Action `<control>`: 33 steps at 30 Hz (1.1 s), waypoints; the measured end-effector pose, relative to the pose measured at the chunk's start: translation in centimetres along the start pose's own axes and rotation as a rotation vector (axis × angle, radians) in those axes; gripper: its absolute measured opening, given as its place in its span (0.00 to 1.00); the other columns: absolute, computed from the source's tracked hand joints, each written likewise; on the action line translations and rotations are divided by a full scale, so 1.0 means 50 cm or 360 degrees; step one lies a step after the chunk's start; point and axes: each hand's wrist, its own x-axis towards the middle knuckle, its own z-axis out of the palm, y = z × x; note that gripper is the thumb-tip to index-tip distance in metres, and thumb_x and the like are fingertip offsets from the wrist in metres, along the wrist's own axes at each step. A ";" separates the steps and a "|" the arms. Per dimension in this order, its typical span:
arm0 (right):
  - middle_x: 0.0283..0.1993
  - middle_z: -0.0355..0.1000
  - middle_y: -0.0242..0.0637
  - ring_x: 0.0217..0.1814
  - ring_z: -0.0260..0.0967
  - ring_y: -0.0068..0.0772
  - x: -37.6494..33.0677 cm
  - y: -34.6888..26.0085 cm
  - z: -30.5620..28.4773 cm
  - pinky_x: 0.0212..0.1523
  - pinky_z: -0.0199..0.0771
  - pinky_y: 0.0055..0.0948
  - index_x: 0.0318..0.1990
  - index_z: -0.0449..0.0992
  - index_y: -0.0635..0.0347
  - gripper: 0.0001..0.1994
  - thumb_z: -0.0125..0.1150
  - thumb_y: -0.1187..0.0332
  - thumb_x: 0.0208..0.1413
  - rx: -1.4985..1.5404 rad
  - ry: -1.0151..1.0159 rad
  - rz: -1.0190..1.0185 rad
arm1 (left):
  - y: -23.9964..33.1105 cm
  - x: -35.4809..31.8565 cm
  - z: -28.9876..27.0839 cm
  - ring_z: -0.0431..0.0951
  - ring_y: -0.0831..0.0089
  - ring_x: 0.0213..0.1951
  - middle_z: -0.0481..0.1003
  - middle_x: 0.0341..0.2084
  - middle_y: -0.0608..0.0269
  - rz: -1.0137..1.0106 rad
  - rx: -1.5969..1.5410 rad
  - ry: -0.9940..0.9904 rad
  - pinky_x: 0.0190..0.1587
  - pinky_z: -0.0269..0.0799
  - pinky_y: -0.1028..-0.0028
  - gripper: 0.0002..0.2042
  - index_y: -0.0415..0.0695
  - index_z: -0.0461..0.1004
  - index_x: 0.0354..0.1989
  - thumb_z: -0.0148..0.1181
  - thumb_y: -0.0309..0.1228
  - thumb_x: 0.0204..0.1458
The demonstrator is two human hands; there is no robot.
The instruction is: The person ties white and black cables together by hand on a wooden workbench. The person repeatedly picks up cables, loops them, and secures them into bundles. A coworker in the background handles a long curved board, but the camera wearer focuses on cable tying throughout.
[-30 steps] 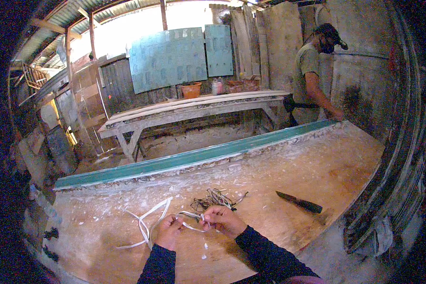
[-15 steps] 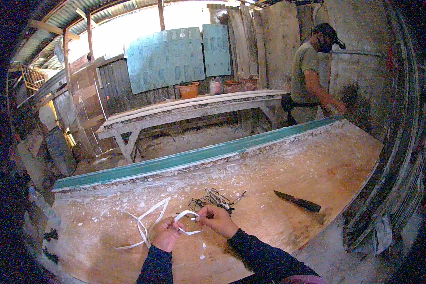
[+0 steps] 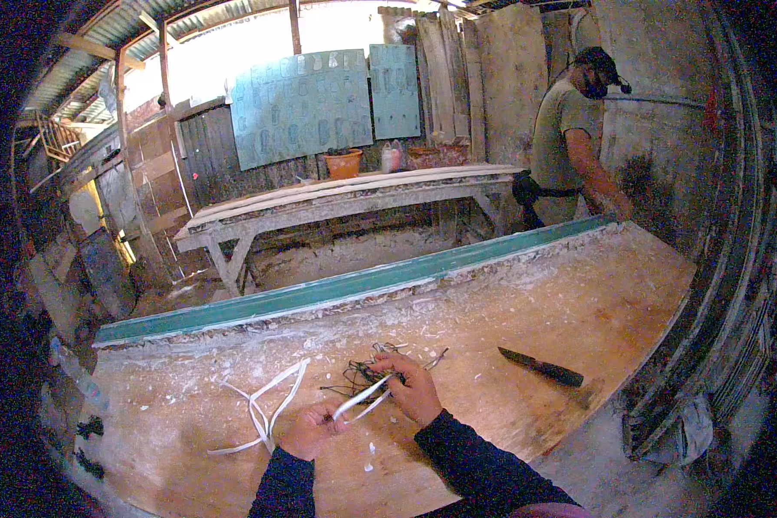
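Note:
A narrow white strap (image 3: 360, 399) is stretched in a loop between my two hands, above the wooden tabletop. My left hand (image 3: 309, 430) is closed on one end of it, with thumb and fingers pinched together. My right hand (image 3: 413, 390) grips the loop's other end, its fingers curled. More white strap (image 3: 278, 380) trails on the board to the left of my left hand in long bent lengths. Just behind my right hand lies a tangle of thin dark and pale cords (image 3: 363, 375), partly hidden by that hand.
A dark-handled knife (image 3: 541, 366) lies to the right. A long green mould (image 3: 354, 281) runs along the table's far edge. Beyond it stands a bench (image 3: 354, 194) with an orange pot (image 3: 344, 164). At the far right, a person (image 3: 570, 138) leans over the table's end. A plastic bottle (image 3: 79, 380) is at the left.
My right hand has shifted up and right, drawing the rounded loop into a longer, tighter one. My left hand stays nearly in place.

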 end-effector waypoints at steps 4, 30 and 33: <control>0.45 0.66 0.42 0.51 0.60 0.34 0.000 0.015 -0.006 0.51 0.59 0.28 0.31 0.74 0.59 0.08 0.52 0.78 0.42 -0.0107 -0.0079 -0.0041 | 0.017 0.010 -0.016 0.66 0.82 0.26 0.67 0.19 0.71 -0.0077 0.0131 0.0616 0.31 0.62 0.81 0.05 0.43 0.69 0.23 0.59 0.26 0.40; 0.57 0.53 0.38 0.57 0.52 0.31 -0.038 -0.024 0.041 0.55 0.52 0.30 0.39 0.72 0.60 0.11 0.50 0.66 0.51 0.0867 -0.1609 0.0184 | -0.040 0.030 -0.049 0.67 0.80 0.23 0.69 0.18 0.67 -0.0052 -0.0015 0.1144 0.27 0.63 0.82 0.03 0.39 0.68 0.21 0.57 0.21 0.39; 0.53 0.57 0.37 0.55 0.53 0.30 -0.042 -0.031 0.041 0.54 0.52 0.28 0.35 0.72 0.60 0.08 0.53 0.68 0.49 0.0720 -0.1553 0.0123 | -0.046 0.032 -0.044 0.68 0.80 0.22 0.69 0.17 0.67 -0.0093 -0.0282 0.1124 0.26 0.63 0.81 0.04 0.40 0.69 0.21 0.59 0.23 0.39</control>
